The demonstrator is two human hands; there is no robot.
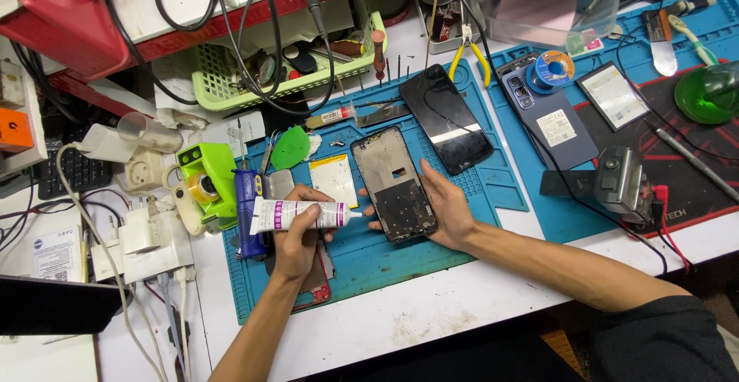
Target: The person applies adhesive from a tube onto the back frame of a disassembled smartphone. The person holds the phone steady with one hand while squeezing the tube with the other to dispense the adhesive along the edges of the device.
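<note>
The left hand (296,232) is wrapped around a white tube of glue (304,214) with purple markings, the fingers curled tight over its body so the tube lies nearly level with its thin nozzle pointing right. The nozzle tip sits just beside the lower left edge of a bare phone frame (394,184), which lies flat on the blue work mat (385,255). Held that low and sideways, the tip can likely follow the frame's rim closely.

The right hand (446,209) rests against the frame's right edge and lower corner, fingers together and laid along the side, thumb tucked under the bottom corner; this grip seems to keep the frame from sliding on the mat while the nozzle meets it from the other side.

A black phone screen (446,116) lies face up just beyond the frame, tilted the same way and near at hand. A small yellow-edged battery (333,178) lies left of the frame, just above the left hand. Yellow-handled pliers (468,55) sit at the mat's far edge. A second blue mat (573,205) to the right carries a blue phone back (550,116). A green basket (285,74) of odd parts stands behind, with dark cables draped over it.
</note>
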